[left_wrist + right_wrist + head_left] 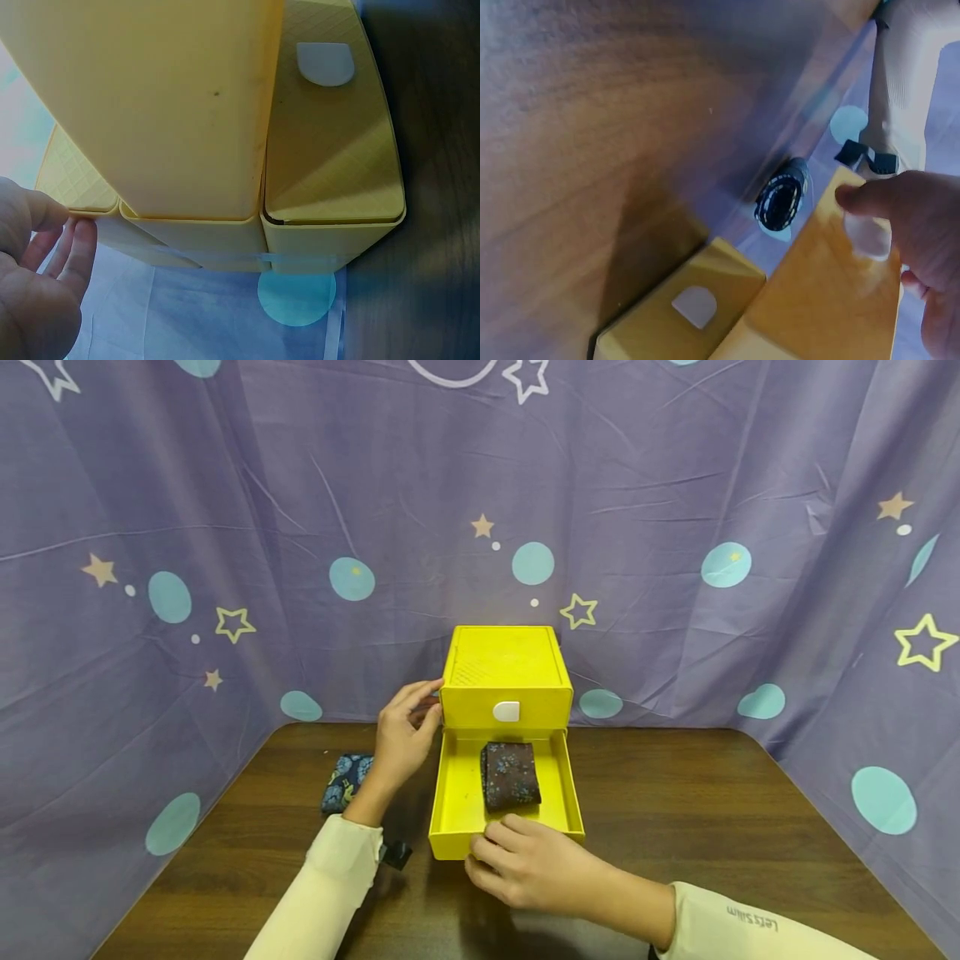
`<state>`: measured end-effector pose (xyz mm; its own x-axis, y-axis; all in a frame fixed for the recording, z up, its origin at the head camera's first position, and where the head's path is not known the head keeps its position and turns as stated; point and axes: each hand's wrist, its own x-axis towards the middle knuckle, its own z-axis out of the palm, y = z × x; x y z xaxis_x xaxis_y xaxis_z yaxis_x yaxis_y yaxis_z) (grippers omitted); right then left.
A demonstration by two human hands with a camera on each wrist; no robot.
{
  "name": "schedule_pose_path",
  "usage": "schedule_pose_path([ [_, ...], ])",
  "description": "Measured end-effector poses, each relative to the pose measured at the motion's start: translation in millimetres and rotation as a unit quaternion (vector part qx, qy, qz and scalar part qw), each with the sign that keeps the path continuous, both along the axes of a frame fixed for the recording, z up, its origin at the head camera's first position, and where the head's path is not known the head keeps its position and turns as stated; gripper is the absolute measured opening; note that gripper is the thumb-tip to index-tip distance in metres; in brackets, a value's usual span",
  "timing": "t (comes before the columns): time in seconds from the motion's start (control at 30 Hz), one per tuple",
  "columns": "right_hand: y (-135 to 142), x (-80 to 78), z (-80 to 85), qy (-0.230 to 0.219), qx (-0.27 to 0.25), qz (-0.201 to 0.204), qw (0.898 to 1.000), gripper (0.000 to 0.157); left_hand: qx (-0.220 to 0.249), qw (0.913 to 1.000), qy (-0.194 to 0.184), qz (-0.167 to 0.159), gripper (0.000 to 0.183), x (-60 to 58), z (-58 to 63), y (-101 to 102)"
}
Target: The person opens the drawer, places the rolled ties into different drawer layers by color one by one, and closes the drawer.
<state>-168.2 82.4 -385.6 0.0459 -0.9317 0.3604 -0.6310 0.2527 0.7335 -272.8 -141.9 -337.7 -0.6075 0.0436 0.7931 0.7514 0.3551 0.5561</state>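
A yellow drawer unit (506, 660) stands at the back of the table, and one drawer (459, 789) is pulled far out below the top one. Inside that drawer lies a folded dark cloth (512, 777) with a small blue floral pattern. The left hand (405, 735) touches the unit's upper left side, its fingers (79, 255) at the front edge. At the pulled-out drawer's front, the right hand (536, 868) grips the panel with curled fingers. Its thumb (862, 196) presses the front face just beside the white handle (868, 238).
A dark blue patterned cloth (347, 783), folded or rolled, lies on the table left of the unit, by the left forearm. The unit's lowest drawer, with its white tab (326, 64), is closed. A purple curtain (637, 485) hangs right behind the wooden table (660, 802).
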Motion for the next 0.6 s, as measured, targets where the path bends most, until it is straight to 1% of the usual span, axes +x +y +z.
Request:
schedule_pose_path([
  [0.13, 1, 4.5, -6.4, 0.015, -0.002, -0.024, 1.000, 0.034, 0.000, 1.0000, -0.002, 0.001, 0.035, 0.5, 0.5, 0],
  [0.27, 3, 6.5, -11.2, 0.023, 0.000, -0.035, 0.999, 0.035, -0.001, 1.0000, -0.003, 0.002, 0.035, 1.1, 1.0, 1],
  [0.6, 6, 9.2, -12.6, 0.036, 0.000, -0.036, 0.999, 0.035, -0.006, 1.0000, 0.004, 0.003, 0.035, 1.0, 0.5, 0],
])
